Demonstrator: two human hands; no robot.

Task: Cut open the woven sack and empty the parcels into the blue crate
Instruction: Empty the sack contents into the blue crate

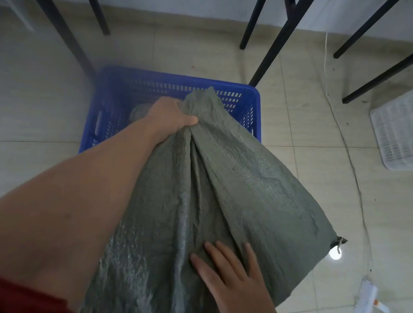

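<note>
A grey-green woven sack (228, 192) fills the middle of the view, its bunched neck pointing away over the blue crate (252, 95). My left hand (172, 117) grips that gathered neck just above the crate's near side. My right hand (231, 279) lies flat on the sack's wide lower end, fingers straight and spread. The blue crate stands on the tiled floor; a grey rounded thing (139, 112), partly hidden by my left hand, shows inside it. The sack's opening is hidden.
Black table and chair legs (286, 29) stand behind and to the right of the crate. A white plastic basket (405, 134) lies at the right edge. A thin cord (346, 144) runs along the floor. A white strip-like object (367, 297) lies at lower right.
</note>
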